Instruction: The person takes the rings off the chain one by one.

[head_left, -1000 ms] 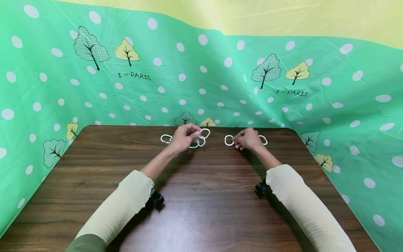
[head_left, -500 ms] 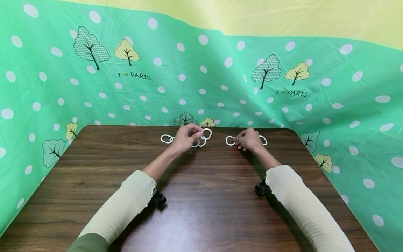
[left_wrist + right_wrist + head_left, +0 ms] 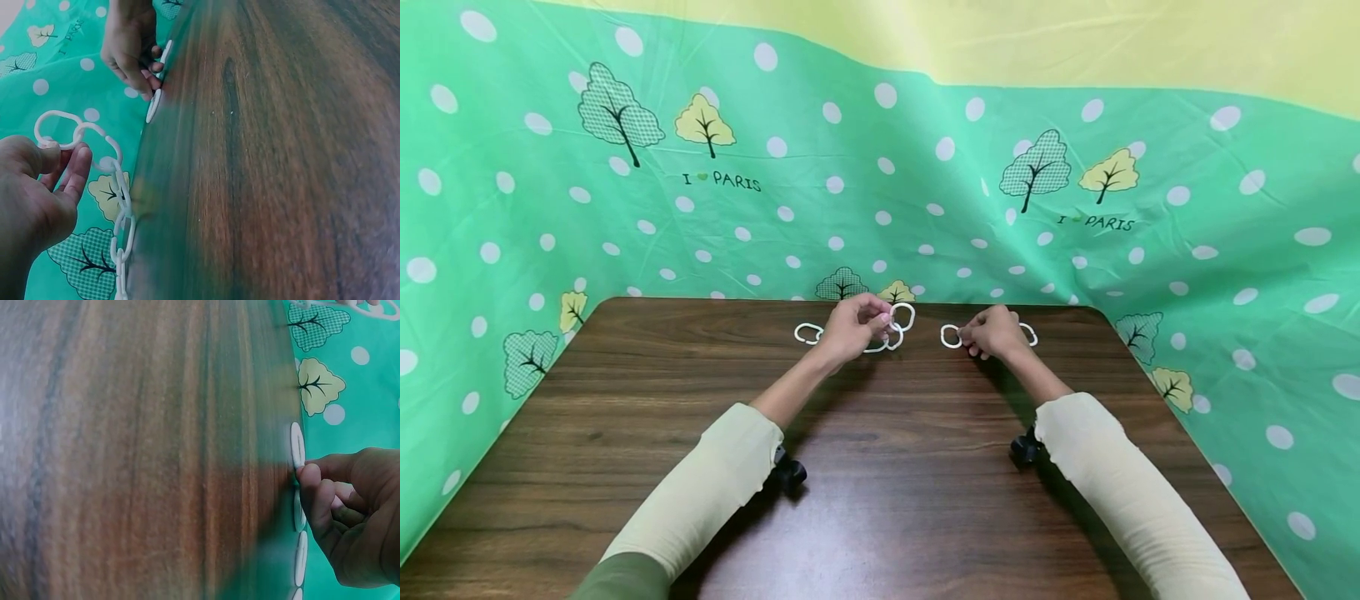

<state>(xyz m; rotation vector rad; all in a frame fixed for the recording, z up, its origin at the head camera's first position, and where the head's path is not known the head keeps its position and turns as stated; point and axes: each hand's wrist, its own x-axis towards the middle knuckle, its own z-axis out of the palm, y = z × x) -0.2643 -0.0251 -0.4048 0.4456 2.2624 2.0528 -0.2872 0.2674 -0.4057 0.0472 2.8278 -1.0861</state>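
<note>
My left hand (image 3: pixel 850 327) pinches the end link (image 3: pixel 56 113) of a white plastic chain (image 3: pixel 123 194) between thumb and fingers, raised above the far part of the table. From there the joined links hang down and run left, partly hidden behind the hand. To the right, my right hand (image 3: pixel 995 331) pinches the near end of a white link (image 3: pixel 296 444), which lies flat on the table. More white links (image 3: pixel 301 559) lie in a row past this hand, one showing at its right in the head view. A gap separates the two held links.
The brown wooden table (image 3: pixel 880 458) ends just behind both hands. A green dotted cloth (image 3: pixel 880 192) with printed trees hangs beyond its far edge. Small black devices (image 3: pixel 792 473) sit under both sleeves at the forearms.
My left hand has moved slightly right, drawing the chain along with it towards the right-hand links. The right hand has barely moved, its link shifting a touch to the right.
</note>
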